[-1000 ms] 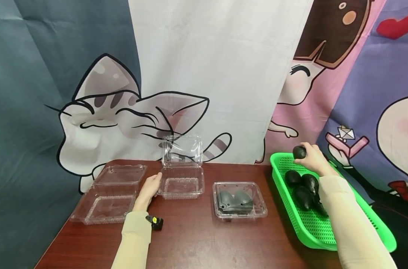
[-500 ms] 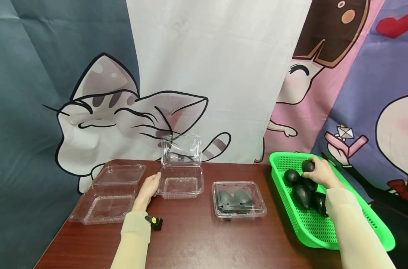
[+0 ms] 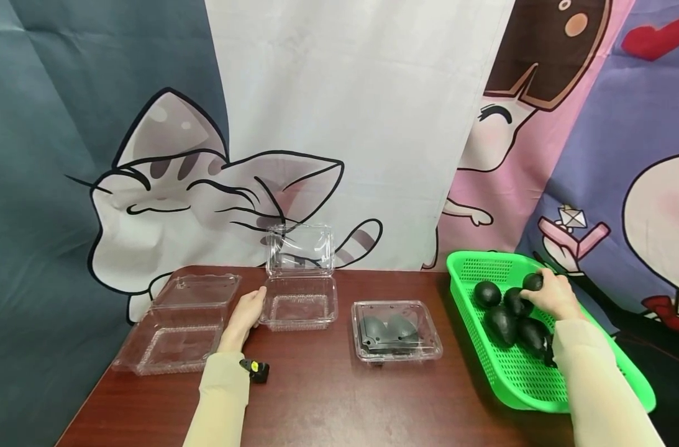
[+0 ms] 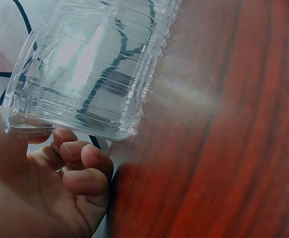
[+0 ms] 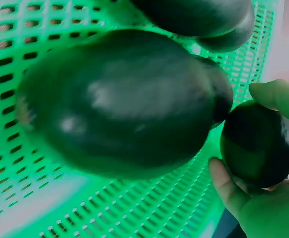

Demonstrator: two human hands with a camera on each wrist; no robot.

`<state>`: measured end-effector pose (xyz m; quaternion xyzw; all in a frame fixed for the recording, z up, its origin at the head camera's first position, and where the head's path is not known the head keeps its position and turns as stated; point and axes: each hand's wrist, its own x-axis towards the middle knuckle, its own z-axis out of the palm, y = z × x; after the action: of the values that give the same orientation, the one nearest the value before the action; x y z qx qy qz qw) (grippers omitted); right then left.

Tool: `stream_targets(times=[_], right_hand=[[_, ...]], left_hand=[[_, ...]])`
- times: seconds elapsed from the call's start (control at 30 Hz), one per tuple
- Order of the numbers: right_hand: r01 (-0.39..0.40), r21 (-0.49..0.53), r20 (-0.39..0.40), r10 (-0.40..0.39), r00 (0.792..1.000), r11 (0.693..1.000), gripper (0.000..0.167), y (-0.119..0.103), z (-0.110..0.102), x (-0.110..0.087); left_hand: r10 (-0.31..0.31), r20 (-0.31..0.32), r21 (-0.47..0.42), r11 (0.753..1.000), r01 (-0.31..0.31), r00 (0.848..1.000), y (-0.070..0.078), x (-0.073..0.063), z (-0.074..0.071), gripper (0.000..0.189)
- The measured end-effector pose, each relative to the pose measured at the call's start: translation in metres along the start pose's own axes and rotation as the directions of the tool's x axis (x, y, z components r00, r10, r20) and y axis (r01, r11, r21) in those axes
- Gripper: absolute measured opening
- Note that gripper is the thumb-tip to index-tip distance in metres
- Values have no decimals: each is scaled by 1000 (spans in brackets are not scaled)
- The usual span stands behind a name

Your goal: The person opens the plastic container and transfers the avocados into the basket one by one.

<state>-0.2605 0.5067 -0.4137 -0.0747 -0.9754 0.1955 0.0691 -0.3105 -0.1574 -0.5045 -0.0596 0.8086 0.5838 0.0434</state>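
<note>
My right hand grips a dark avocado low at the far right side of the green basket. In the right wrist view, thumb and fingers wrap this avocado, beside a larger avocado lying in the basket. Several more dark avocados lie together there. On the left, my left hand pinches the left rim of an open clear plastic container, whose lid stands raised behind. In the left wrist view its curled fingers are at the container's corner.
A second open clear container stands left of my left arm. Between the hands, a closed clear container holds two avocados. The brown table ends against a printed cloth backdrop.
The right hand has lowered the avocado from above the basket's far end into the basket and moved it rightward. The left hand stays at the container's rim.
</note>
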Motion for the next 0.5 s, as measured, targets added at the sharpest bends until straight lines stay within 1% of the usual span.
stream_targets(times=[0.13, 0.23, 0.3, 0.37, 0.43, 0.5], right_hand=[[-25, 5, -18, 25, 1000, 1000, 75, 6, 2, -3], [-9, 38, -8, 9, 1000, 999, 76, 8, 6, -1], [4, 63, 5, -4, 1000, 998, 78, 7, 9, 0], [8, 111, 30, -12, 999, 994, 80, 5, 12, 2], [-4, 164, 59, -6, 998, 986, 82, 2, 13, 3], [-42, 182, 92, 25, 995, 982, 85, 0, 14, 2]], left_hand=[[-3, 6, 1, 1000, 3, 1000, 0, -2, -2, 43], [-4, -8, 3, 1000, 4, 1000, 1, -3, -3, 43], [-3, -18, 4, 1000, 3, 1000, 2, -4, -4, 43], [-2, -23, 0, 1000, 2, 1000, 2, -4, -4, 43], [0, -18, 4, 1000, 0, 1000, 2, -3, -3, 43], [2, -12, 3, 1000, -2, 1000, 1, -2, -2, 43]])
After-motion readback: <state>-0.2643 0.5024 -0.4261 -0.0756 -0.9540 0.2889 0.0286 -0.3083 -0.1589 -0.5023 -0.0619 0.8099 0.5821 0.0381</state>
